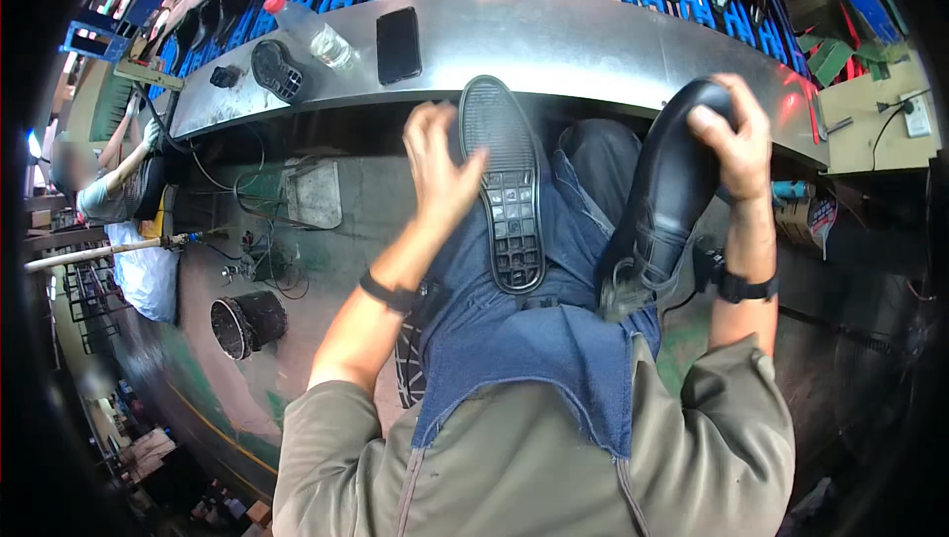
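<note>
Nearby, a bottle [312, 31] holds clear liquid [333, 48]; right grip [739, 136] clasps shoe [667, 173], left grip [441, 163] touches sole [510, 166], hold unclear.

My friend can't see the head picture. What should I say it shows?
A person's right hand holds a black shoe by its toe, their open left hand at the edge of a ridged black sole. Beyond, a metal bench holds a red-capped bottle.
</note>
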